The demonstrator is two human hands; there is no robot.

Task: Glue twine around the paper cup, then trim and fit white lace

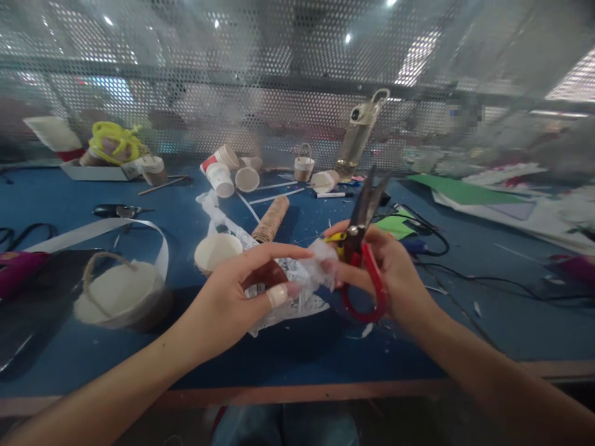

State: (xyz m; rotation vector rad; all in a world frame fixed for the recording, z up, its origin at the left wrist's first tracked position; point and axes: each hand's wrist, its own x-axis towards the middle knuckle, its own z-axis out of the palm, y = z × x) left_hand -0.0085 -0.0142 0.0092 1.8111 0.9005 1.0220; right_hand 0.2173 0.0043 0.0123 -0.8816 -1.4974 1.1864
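Observation:
My left hand [242, 279] pinches a crumpled strip of white lace [309, 291] between thumb and fingers; the strip trails down behind it toward the table. My right hand [395, 263] grips a pair of scissors [357, 230] with red and yellow on the handles. The dark blades point up and away, slightly apart. My right fingertips also meet the bunched end of the lace. Just beyond my left hand are a white paper cup [217, 251] and a roll of brown twine [273, 218]. To its left sits a small basket [121, 291] with a twine handle.
Paper cups [220, 178], a tiny basket [304, 167] and a bottle [357, 139] stand along the perforated screen. A glue gun [118, 210] lies left. White ribbon [102, 229] curls behind the basket. Cables [488, 279] and green sheets [465, 191] occupy the right.

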